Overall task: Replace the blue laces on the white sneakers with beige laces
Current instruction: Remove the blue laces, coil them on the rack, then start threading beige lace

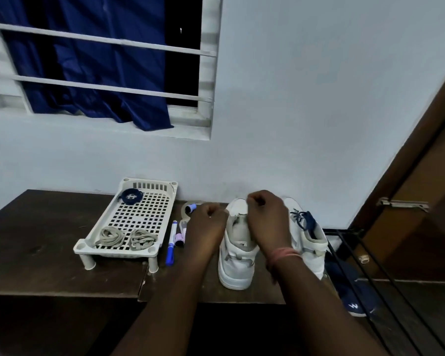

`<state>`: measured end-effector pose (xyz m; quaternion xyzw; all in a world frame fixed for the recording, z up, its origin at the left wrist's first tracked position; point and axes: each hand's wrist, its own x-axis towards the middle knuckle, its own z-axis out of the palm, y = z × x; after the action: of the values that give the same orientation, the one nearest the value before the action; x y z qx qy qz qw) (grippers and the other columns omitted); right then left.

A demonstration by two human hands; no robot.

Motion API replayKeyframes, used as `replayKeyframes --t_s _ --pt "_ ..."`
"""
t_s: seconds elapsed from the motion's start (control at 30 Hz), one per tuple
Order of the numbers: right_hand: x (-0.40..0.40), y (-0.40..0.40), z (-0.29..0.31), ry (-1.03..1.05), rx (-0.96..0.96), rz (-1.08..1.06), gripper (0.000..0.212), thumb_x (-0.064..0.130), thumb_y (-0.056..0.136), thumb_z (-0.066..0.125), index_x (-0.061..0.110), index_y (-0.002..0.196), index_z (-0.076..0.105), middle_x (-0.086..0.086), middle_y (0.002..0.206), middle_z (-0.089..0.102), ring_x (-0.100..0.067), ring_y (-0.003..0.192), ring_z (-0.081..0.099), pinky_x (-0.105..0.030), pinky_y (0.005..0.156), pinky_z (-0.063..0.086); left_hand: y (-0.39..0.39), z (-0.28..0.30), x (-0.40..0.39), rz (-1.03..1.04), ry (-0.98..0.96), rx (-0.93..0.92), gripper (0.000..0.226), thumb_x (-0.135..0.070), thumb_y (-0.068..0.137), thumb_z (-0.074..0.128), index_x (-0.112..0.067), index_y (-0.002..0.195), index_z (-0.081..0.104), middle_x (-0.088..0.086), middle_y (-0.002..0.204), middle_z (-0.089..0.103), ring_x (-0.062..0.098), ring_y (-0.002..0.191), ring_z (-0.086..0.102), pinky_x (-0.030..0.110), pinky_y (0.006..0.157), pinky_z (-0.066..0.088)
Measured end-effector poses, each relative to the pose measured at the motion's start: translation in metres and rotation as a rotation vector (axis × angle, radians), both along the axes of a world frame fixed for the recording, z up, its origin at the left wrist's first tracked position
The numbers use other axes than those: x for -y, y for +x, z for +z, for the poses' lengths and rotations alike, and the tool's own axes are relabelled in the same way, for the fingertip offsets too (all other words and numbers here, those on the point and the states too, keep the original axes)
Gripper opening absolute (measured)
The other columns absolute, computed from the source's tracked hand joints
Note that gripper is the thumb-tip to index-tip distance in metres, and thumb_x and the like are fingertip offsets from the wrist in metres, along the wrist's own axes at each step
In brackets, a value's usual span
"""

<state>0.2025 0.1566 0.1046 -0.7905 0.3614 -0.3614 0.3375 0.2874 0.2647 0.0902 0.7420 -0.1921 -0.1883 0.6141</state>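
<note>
Two white sneakers stand side by side on the dark wooden table [49, 253], toes toward the wall. The left sneaker [235, 263] shows no lace. The right sneaker [311, 242] carries a blue lace [305, 219]. My left hand [208, 224] is curled against the left sneaker's left flap near the toe. My right hand [266, 219] is curled over its tongue; the fingertips of both are hidden. Two beige lace bundles [111, 237] [141, 238] lie at the near end of a white perforated tray [129, 254], and a coiled blue lace [131, 196] lies at its far end.
Between tray and sneakers lie a blue marker [171, 244], a tape roll [186, 209] and a small pink-capped tube [180, 240]. A black wire rack [350, 240] and a dark blue shoe [355, 304] sit right of the table. A wooden door [421, 176] stands at the right.
</note>
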Motion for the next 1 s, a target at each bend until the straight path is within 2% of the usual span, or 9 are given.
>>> replayKeyframes --t_s 0.17,0.33,0.47,0.53,0.67,0.8,0.87,0.93,1.0 --pt "0.039 -0.066 -0.015 -0.202 -0.045 -0.318 0.018 0.02 0.089 0.06 0.02 0.102 0.073 -0.008 0.102 0.068 -0.034 0.1 0.061 -0.045 0.09 0.049 -0.007 -0.017 0.008 -0.133 0.208 -0.023 0.019 -0.038 0.09 0.073 -0.022 0.095 0.063 -0.004 0.095 0.068 0.007 0.082 0.062 0.023 0.071 0.047" --pt "0.073 -0.097 -0.016 0.277 -0.394 -0.453 0.05 0.035 0.085 0.062 0.016 0.131 0.057 -0.023 0.135 0.051 -0.044 0.126 0.048 -0.049 0.109 0.041 -0.007 -0.023 0.011 -0.197 0.42 0.0 0.048 -0.051 0.091 0.065 -0.01 0.117 0.067 0.006 0.109 0.073 0.023 0.103 0.068 0.032 0.085 0.051" --pt "0.087 -0.103 -0.018 0.527 -0.474 -0.301 0.02 0.026 0.085 0.059 0.006 0.083 0.06 -0.012 0.079 0.061 -0.031 0.074 0.06 -0.039 0.077 0.056 -0.009 -0.023 0.014 -0.234 0.492 0.004 0.058 -0.061 0.083 0.057 -0.019 0.122 0.065 0.001 0.107 0.073 0.018 0.092 0.069 0.034 0.082 0.055" --pt "0.088 -0.104 -0.01 0.659 -0.405 -0.259 0.014 0.015 0.093 0.057 0.009 0.081 0.057 -0.007 0.062 0.051 -0.021 0.055 0.049 -0.028 0.057 0.046 -0.009 -0.023 0.014 -0.222 0.484 -0.023 0.06 -0.064 0.073 0.056 -0.019 0.112 0.068 0.002 0.094 0.075 0.021 0.08 0.074 0.042 0.078 0.063" --pt "0.094 -0.102 -0.014 0.92 -0.269 -0.23 0.009 0.014 0.095 0.057 0.008 0.088 0.056 -0.008 0.049 0.049 -0.02 0.046 0.047 -0.03 0.054 0.049 -0.011 -0.019 0.009 -0.204 0.427 -0.092 0.041 -0.047 0.078 0.063 -0.012 0.098 0.069 0.014 0.083 0.075 0.035 0.071 0.076 0.053 0.067 0.064" --pt "0.082 -0.091 -0.014 0.943 -0.135 -0.108 0.021 0.003 0.098 0.045 0.013 0.108 0.06 -0.017 0.077 0.063 -0.024 0.047 0.064 -0.047 0.057 0.062 -0.009 -0.016 0.005 -0.166 0.368 -0.045 0.028 -0.027 0.089 0.063 0.0 0.082 0.066 0.021 0.077 0.071 0.036 0.065 0.074 0.057 0.063 0.062" --pt "0.072 -0.084 -0.021 0.96 -0.052 -0.051 0.033 0.002 0.097 0.043 0.021 0.117 0.062 -0.02 0.101 0.068 -0.034 0.069 0.073 -0.053 0.062 0.062 -0.004 -0.011 0.002 -0.127 0.322 -0.079 0.029 -0.023 0.089 0.062 0.004 0.081 0.063 0.026 0.075 0.068 0.04 0.061 0.073 0.061 0.065 0.061" --pt "0.06 -0.075 -0.027 0.994 0.022 -0.004 0.032 0.0 0.096 0.045 0.016 0.117 0.062 -0.023 0.116 0.066 -0.045 0.088 0.072 -0.054 0.062 0.061 0.0 -0.001 -0.001 -0.077 0.243 -0.114 0.026 -0.02 0.093 0.062 0.001 0.078 0.061 0.022 0.073 0.065 0.036 0.057 0.072 0.055 0.063 0.063" --pt "0.047 -0.066 -0.032 1.006 0.048 0.03 0.029 0.001 0.098 0.046 0.013 0.119 0.061 -0.024 0.117 0.064 -0.042 0.082 0.071 -0.05 0.061 0.061 0.001 0.01 -0.003 -0.032 0.188 -0.075 0.028 -0.019 0.098 0.06 -0.008 0.072 0.059 0.012 0.072 0.065 0.025 0.056 0.069 0.042 0.059 0.064"
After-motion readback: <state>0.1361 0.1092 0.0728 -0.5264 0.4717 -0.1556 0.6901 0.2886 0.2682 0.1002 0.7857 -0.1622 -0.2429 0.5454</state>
